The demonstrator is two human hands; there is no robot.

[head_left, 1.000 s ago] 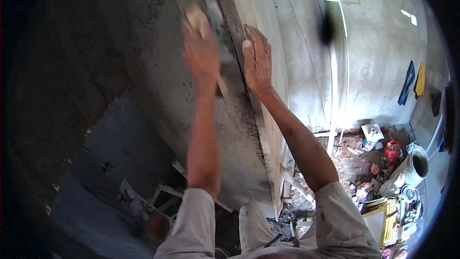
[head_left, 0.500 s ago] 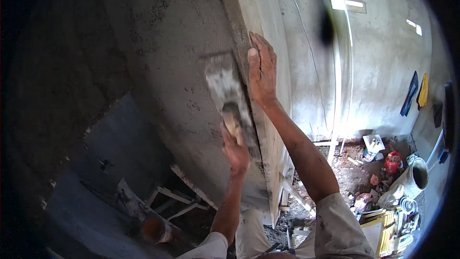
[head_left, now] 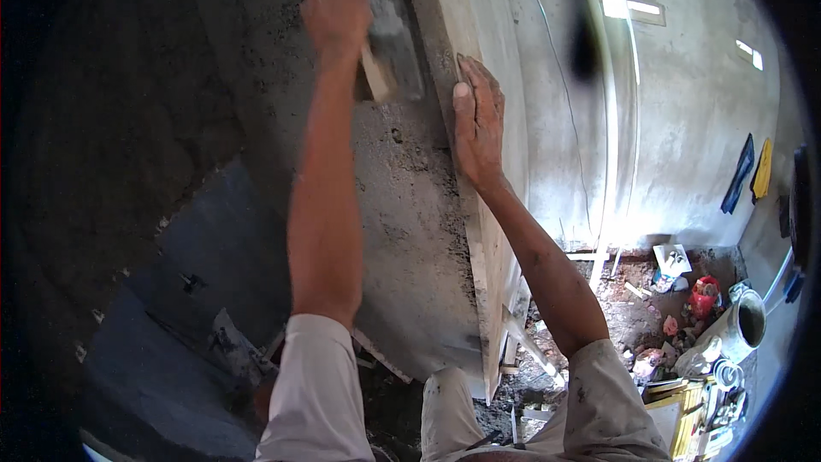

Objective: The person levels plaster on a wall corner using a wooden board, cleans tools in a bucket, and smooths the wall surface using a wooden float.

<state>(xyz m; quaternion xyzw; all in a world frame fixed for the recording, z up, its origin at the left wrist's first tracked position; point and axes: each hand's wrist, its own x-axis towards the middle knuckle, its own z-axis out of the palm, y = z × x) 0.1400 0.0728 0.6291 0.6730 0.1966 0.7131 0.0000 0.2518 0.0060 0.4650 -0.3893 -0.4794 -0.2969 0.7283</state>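
Observation:
My left hand (head_left: 336, 13), slightly blurred, is raised high on the grey plastered wall face (head_left: 398, 231). It is closed around the handle of a plastering float (head_left: 395, 30), whose long flat blade lies along the wall near its corner. The upper end of the float is cut off by the picture's top edge. On the corner, my right hand (head_left: 481, 124) rests against a long upright wooden board (head_left: 445, 43), fingers stretched upward and the thumb apart from them. Rough, pitted mortar shows below the float, beside the board.
A bucket (head_left: 742, 325), a red bag (head_left: 705, 295) and rubble lie on the floor at right. A pale pole (head_left: 611, 145) leans against the far wall, where blue (head_left: 739, 173) and yellow cloths (head_left: 761, 169) hang. A slanted prop (head_left: 532, 346) stands below the board.
My left hand has swept the float up the wall from about mid-height to the top of the view. My right hand stays at the same place on the board.

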